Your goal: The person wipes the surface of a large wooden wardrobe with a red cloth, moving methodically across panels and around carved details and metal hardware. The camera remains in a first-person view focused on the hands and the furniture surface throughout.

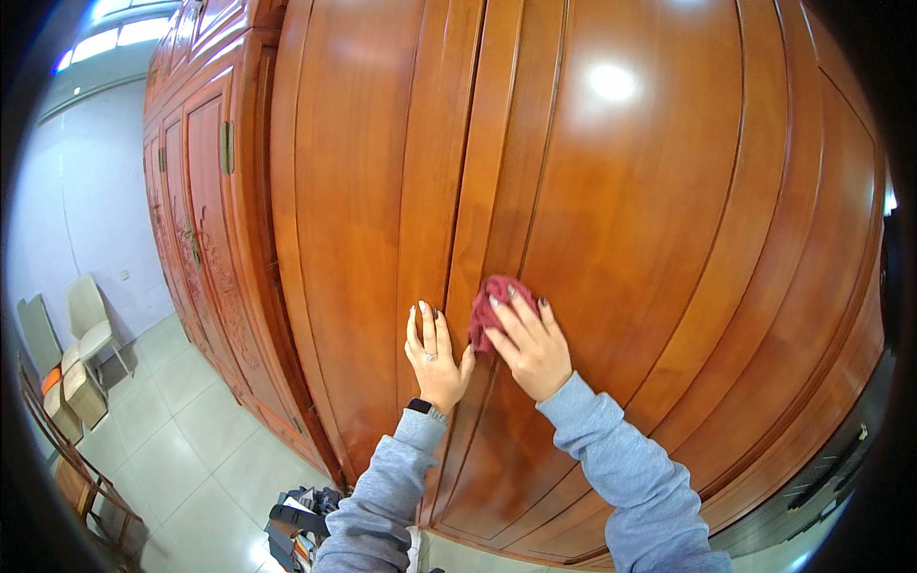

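A dark red cloth (487,301) is bunched against a polished wooden cabinet panel (630,215). My right hand (531,351) presses on it with fingers spread, part of the cloth showing beyond the fingertips. To the left of the cloth, my left hand (435,362) rests on the wood, its palm toward the panel and its fingers apart. Nothing is held in it. A ring sits on one of its fingers, and a watch (420,406) is on that wrist. A dark vertical seam (462,179) runs up the wood between the two hands.
On the left stands a carved wooden wardrobe (208,200) with metal hinges. Mixed items (297,523) are piled on the tiled floor (193,458) by my left forearm. Farther off are a pale chair (89,322), cardboard boxes (82,390) and a wooden chair (79,473).
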Demonstrator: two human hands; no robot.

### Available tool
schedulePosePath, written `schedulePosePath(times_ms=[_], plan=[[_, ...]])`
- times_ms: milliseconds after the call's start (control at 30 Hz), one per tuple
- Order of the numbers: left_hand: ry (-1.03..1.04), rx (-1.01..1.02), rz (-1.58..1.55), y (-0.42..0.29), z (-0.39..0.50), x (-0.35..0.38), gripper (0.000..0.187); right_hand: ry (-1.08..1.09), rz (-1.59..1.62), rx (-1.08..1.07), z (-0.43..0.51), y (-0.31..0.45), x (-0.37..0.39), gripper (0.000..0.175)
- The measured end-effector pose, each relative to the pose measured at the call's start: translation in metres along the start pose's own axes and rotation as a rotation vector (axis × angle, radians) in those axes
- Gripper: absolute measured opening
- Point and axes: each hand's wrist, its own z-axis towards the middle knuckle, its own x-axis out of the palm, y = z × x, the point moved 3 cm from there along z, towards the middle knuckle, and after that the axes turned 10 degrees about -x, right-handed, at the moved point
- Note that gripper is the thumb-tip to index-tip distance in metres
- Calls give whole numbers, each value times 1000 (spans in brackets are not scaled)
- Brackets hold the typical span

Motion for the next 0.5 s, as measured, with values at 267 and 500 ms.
schedulePosePath(times_ms=[267, 500], plan=[[-16, 26, 7, -1, 1, -2, 79, -217, -224, 101, 81, -87, -42, 29], [9, 36, 14, -1, 2, -5, 78, -323, -409, 172, 103, -145, -77, 35]])
